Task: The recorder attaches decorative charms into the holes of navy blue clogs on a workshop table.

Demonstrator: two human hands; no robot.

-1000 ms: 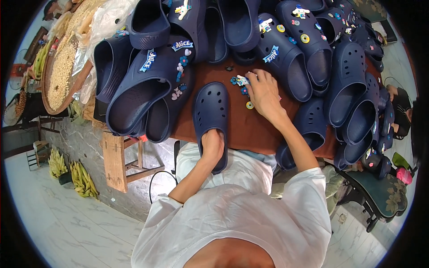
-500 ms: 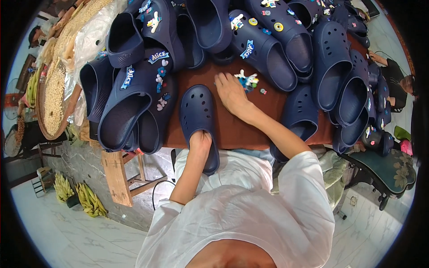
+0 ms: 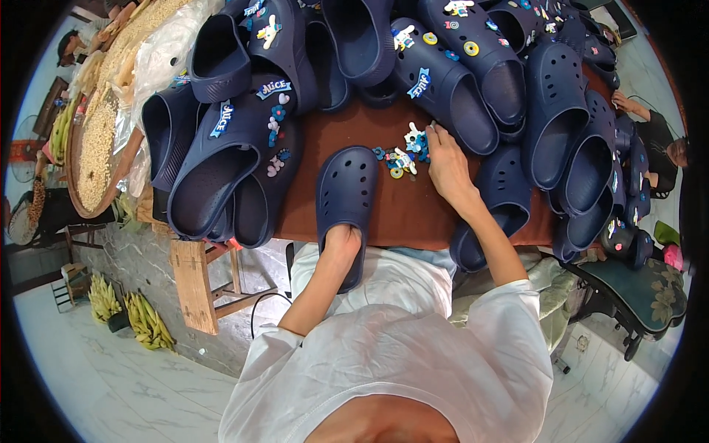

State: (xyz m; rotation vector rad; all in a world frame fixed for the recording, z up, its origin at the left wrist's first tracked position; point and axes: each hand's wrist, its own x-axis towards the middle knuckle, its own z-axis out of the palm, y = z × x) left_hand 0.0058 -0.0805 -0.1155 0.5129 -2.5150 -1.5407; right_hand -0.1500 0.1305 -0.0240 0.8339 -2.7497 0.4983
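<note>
My left hand is pushed into the opening of a dark navy clog with holes across its upper; its fingers are hidden inside. The clog's toe lies on the brown tabletop, and its heel hangs over the near edge. To its right is a loose cluster of shoe charms, white figures and blue flowers among them. My right hand rests at the right side of this cluster. Its fingers are drawn together, with the tips touching or right beside a blue-and-white charm; anything between them is hidden.
Navy clogs with charms are piled on the left, and several more crowd the back and right. Farther left stands a round tray of pale kernels. A wooden stool and a dark chair flank me. Another person sits at far right.
My right hand has moved to the right, off the charms, which now lie more spread out and in view. My left hand stays inside the clog, which has shifted slightly right.
</note>
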